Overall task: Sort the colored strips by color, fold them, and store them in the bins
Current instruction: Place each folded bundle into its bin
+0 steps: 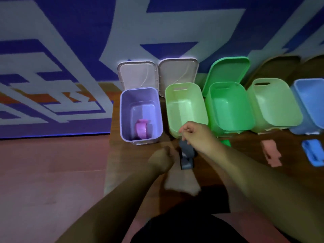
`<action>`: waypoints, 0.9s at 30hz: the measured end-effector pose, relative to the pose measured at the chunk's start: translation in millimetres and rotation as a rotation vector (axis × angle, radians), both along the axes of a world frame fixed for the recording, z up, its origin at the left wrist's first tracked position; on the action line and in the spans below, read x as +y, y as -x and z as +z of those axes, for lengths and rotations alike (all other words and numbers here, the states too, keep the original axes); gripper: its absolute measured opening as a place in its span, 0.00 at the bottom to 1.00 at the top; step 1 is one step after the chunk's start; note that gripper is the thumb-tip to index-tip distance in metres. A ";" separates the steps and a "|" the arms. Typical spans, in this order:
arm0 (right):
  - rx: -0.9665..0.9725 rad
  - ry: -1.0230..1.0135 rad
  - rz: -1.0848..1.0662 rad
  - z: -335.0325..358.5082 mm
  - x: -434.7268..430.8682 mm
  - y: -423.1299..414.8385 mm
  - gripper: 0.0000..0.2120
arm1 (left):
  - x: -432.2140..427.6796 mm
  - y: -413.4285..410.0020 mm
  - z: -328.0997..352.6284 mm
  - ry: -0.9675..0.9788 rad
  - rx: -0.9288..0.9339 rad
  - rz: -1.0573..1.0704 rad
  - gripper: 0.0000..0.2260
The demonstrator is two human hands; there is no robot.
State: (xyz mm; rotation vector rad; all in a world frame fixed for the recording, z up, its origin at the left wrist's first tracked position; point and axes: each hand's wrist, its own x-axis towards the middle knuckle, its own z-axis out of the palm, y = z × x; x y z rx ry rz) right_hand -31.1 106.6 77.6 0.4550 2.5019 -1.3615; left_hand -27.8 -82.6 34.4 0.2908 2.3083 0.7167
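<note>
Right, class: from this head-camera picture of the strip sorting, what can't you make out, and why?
Head view only.
Green strip: mostly hidden behind the right forearm.
Blue strip and blue bin: cut off by the right edge.
Left hand and right hand: blurred, so whether either grips the grey strip is unclear.
Pink strip: its near end hidden by the purple bin's wall.

Smooth, faintly glossy plastic bins [185, 106] stand on a wood-grain table [245, 146].
</note>
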 end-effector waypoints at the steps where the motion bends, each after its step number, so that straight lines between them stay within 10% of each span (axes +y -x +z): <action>1: -0.031 -0.006 -0.033 -7.7 10.1 -12.5 0.10 | 11.4 -0.2 -3.4 0.003 -0.003 -0.035 0.12; 12: -0.347 0.109 -0.173 -94.5 53.1 -75.7 0.11 | 74.7 2.4 -38.9 -0.001 -0.058 0.317 0.14; 18: -0.377 0.131 -0.098 -110.8 48.7 -67.0 0.14 | 73.4 13.1 -55.8 -0.005 -0.085 0.398 0.37; 27: -0.394 0.092 0.001 -120.4 50.9 -61.5 0.24 | 67.9 10.2 -40.3 -0.096 -0.138 0.395 0.29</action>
